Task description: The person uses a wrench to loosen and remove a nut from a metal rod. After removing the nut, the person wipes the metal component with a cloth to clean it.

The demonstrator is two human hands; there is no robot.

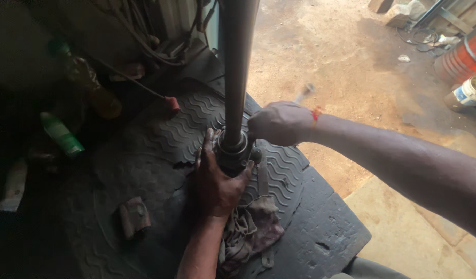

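Hands: left hand (215, 187) cups shaft base (232, 152), right hand (280, 123) grips tool (304, 93) beside mat edge (294, 155).

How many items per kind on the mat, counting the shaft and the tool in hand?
Metal shaft: 1
Hand tool: 1
Rag: 1
Bottles: 2
Total: 5

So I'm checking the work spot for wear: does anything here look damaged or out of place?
Yes. The rubber mat under the shaft is torn, with a ragged hole just left of the left hand. A crumpled rag lies bunched below that hand. The right hand holds a blurred tool.
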